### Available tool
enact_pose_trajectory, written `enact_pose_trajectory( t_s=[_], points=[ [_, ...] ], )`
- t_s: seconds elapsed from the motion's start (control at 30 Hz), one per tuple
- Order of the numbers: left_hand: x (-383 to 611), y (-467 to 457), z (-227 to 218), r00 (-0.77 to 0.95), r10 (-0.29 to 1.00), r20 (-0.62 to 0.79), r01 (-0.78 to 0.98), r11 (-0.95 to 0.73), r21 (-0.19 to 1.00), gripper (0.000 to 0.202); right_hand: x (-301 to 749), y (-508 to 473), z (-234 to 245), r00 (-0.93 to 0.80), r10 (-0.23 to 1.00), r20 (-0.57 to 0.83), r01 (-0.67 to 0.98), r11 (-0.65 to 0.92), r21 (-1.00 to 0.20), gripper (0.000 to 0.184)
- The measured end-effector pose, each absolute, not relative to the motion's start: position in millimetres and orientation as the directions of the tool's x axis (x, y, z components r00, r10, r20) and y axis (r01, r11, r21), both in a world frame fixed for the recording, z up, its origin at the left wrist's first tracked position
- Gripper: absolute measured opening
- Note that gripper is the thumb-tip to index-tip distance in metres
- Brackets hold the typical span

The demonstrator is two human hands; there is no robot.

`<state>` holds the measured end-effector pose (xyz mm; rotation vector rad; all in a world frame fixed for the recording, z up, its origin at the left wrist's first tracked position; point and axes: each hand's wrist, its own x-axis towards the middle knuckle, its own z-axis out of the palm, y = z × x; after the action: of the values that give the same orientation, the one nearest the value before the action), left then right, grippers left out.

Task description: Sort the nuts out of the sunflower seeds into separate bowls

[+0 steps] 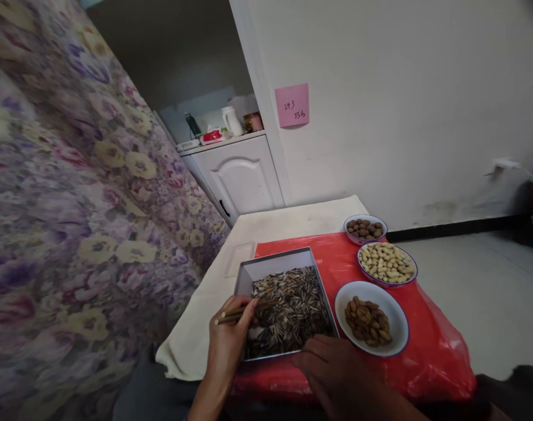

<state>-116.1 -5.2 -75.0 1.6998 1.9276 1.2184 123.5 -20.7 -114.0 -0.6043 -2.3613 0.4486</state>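
Observation:
My left hand (231,333) is closed around a pair of chopsticks (238,314). Their tips reach over the sunflower seeds (297,304), which fill a shallow grey-white box (277,262); a few orange-brown pieces lie among the seeds. At the box's near right corner is my right hand (330,365), dark and with its fingers curled; what they hold, if anything, is hidden. Just right of the box stands a white bowl (398,304) with almonds (367,320) in it.
Behind the almond bowl are a bowl of peanuts (386,262) and a bowl of round brown nuts (363,228). A red plastic sheet (323,254) covers part of the pale tablecloth (205,316). A floral curtain (95,234) hangs at left; a white cabinet (244,181) stands behind.

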Motion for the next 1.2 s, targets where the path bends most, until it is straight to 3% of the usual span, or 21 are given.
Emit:
enact_pose_trajectory(
  t_s=[0.2, 0.97, 1.2],
  points=[
    [-121, -5, -78, -0.305, 0.91, 0.281, 0.619, -0.035, 0.784, 0.029, 123, -20, -113, -0.677, 0.539, 0.502, 0.314, 0.828, -0.464, 0.014],
    [-113, -4, -73, -0.292, 0.907, 0.303, 0.695, -0.016, 0.718, 0.031, 123, -21, -116, -0.668, 0.523, 0.53, 0.309, 0.842, -0.442, 0.015],
    [-114, -10, -65, -0.304, 0.903, 0.305, 0.677, -0.021, 0.736, 0.031, 123, -22, -114, -0.697, 0.532, 0.481, 0.329, 0.833, -0.445, 0.016]
  ],
)
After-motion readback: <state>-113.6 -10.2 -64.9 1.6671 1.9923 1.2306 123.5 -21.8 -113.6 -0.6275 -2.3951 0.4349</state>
